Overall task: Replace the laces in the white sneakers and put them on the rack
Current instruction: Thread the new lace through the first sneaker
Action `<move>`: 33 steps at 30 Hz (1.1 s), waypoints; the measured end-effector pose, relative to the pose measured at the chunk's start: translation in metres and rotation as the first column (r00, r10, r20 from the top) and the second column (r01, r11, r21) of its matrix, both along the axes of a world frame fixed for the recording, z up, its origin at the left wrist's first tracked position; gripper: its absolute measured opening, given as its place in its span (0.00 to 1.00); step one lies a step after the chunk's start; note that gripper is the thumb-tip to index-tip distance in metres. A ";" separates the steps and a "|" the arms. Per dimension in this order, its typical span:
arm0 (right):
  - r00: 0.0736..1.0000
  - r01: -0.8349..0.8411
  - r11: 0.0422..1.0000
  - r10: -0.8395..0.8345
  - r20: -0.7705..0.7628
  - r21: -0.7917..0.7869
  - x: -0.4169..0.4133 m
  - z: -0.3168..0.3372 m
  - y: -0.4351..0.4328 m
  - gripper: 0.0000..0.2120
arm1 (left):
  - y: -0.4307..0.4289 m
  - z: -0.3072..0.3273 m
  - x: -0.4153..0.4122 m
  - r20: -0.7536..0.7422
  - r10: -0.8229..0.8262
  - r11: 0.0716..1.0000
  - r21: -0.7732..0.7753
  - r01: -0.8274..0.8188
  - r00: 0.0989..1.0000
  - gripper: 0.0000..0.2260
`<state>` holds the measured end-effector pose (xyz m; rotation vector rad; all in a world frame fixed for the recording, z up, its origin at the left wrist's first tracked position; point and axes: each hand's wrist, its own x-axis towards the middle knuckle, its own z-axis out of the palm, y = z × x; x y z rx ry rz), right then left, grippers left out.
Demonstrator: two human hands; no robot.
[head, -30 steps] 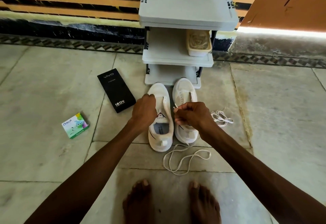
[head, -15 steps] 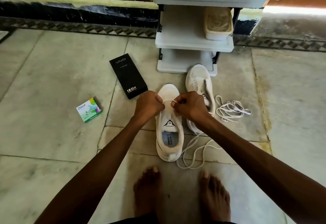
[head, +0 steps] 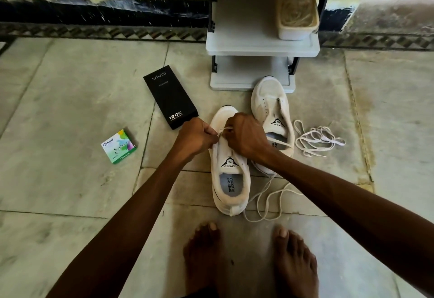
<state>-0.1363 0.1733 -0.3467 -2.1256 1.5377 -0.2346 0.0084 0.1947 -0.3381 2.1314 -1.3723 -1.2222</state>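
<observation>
The stone-tiled floor (head: pixel 70 91) carries everything here. Against the far wall stands the grey rack (head: pixel 260 47), with 3 shelves in view and no sneaker on any of them.

2 bare feet (head: pixel 204 262) stand at the near edge. Just beyond them is the near sneaker (head: pixel 231 187), upright with its toe toward the rack. The far sneaker (head: pixel 267 100) sits just beside it to the right and further back, its toe at the rack's bottom shelf.

Both hands meet over the near sneaker's eyelets. The left hand (head: pixel 196 137) has its fingers curled and pinches the lace (head: pixel 226 129) at the shoe's left side. The right hand (head: pixel 246 137) is curled too and pinches the same lace from the right, with a short end poking up between the 2.

A black box (head: pixel 170 97) marked 120W lies flat to the left of the sneakers.

A pale tub (head: pixel 297 16) rests on the right of the rack's middle shelf (its contents are too blurred to name).

A trailing lace (head: pixel 270 201) loops on the floor by the near sneaker's heel and runs under the right forearm. A bundle of loose laces (head: pixel 317 138) lies right of the far sneaker.

A small green box (head: pixel 119 146) lies well apart on the left.
</observation>
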 end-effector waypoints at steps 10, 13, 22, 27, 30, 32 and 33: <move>0.997 -0.060 0.995 0.057 -0.049 -0.079 0.007 -0.004 0.011 0.09 | 0.000 -0.002 0.011 -0.196 0.037 0.996 0.086 -0.020 0.980 0.07; 0.996 -0.071 0.994 0.066 -0.058 -0.082 0.008 -0.005 0.011 0.09 | -0.001 -0.005 0.013 -0.205 0.018 0.997 0.083 -0.001 0.979 0.07; 0.992 -0.098 0.978 0.081 -0.100 -0.183 0.009 -0.008 0.022 0.10 | -0.003 -0.008 0.020 -0.281 -0.015 0.997 0.071 0.036 0.959 0.05; 0.999 0.023 0.986 -0.029 -0.035 -0.163 0.012 -0.009 0.025 0.09 | -0.004 -0.010 0.020 -0.320 0.030 0.994 0.110 0.006 0.947 0.04; 0.997 0.039 0.982 -0.051 -0.063 -0.184 0.017 -0.010 0.027 0.08 | -0.005 -0.010 0.017 -0.339 0.060 0.991 0.134 -0.015 0.939 0.03; 0.996 0.065 0.982 -0.074 -0.047 -0.175 0.017 -0.011 0.028 0.09 | -0.005 -0.011 0.017 -0.341 0.078 0.989 0.148 -0.028 0.937 0.04; 0.996 0.090 0.985 -0.091 -0.001 -0.148 0.016 -0.011 0.028 0.08 | -0.006 -0.012 0.018 -0.343 0.079 0.988 0.153 -0.027 0.936 0.04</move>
